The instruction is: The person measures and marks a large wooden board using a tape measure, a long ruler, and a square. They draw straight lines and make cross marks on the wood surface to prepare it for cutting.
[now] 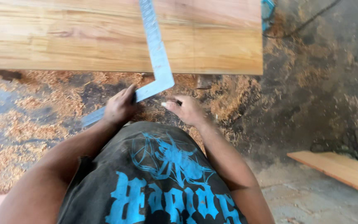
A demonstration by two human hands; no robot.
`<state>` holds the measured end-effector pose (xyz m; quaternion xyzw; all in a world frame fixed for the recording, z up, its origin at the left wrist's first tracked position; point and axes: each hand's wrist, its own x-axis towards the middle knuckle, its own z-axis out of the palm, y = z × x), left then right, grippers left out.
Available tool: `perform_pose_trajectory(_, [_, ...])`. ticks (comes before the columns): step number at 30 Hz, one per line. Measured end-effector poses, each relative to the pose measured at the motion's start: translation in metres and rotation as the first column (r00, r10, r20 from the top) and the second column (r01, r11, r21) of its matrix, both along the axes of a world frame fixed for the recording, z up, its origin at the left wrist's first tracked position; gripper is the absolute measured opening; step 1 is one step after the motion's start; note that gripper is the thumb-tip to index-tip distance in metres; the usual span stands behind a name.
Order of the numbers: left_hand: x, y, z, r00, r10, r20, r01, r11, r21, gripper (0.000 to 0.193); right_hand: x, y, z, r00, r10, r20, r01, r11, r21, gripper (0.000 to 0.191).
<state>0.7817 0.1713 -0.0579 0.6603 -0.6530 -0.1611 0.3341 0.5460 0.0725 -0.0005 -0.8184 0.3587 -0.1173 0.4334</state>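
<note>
Both hands (left [120, 108] gripping) flank the steel square [157, 58].

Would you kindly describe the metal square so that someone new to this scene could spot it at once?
Start at the wide wooden board across the top. The steel framing square lies over its near edge, one arm on the wood, the other gripped by the left hand. It is the only grey, L-shaped metal thing among wood and sawdust.

The wooden board [117, 37] blocks everything toward 12 o'clock; the steel square [156, 54] lies across it, its short arm barring the left hand [119, 108]; sawdust floor [311, 83] lies open at 3 o'clock; a plank [340, 170] obstructs 4 o'clock.
</note>
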Motion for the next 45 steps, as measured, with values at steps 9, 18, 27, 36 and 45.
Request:
perform_pose_trajectory(9, [-0.059, -0.092, 0.027, 0.893, 0.067, -0.444, 0.026, 0.979, 0.200, 0.039, 0.078, -0.055, -0.025, 0.728, -0.665, 0.166, 0.626, 0.744, 0.233, 0.031])
perform_pose_trajectory(18, [0.060, -0.073, 0.023, 0.958, -0.151, -0.242, 0.263, 0.797, 0.543, 0.079, -0.066, -0.094, -0.024, 0.133, -0.897, 0.421, 0.724, 0.378, 0.577, 0.033])
perform_pose_trajectory(27, [0.191, -0.097, -0.008, 0.999, -0.008, 0.049, 0.005, 0.997, 0.077, 0.082, -0.093, -0.065, -0.026, 0.386, -0.913, 0.131, 0.606, 0.358, 0.710, 0.038])
perform_pose_trajectory(36, [0.233, -0.156, 0.000, 0.966, 0.073, 0.246, -0.189, 0.851, 0.489, 0.108, -0.012, -0.172, -0.032, 0.379, -0.806, -0.454, 0.869, 0.479, -0.125, 0.055])
perform_pose_trajectory(45, [0.210, -0.209, -0.019, 0.930, 0.260, 0.260, -0.360, 0.791, 0.496, 0.103, -0.007, -0.261, -0.071, 0.535, -0.714, -0.451, 0.749, 0.648, -0.136, 0.083])
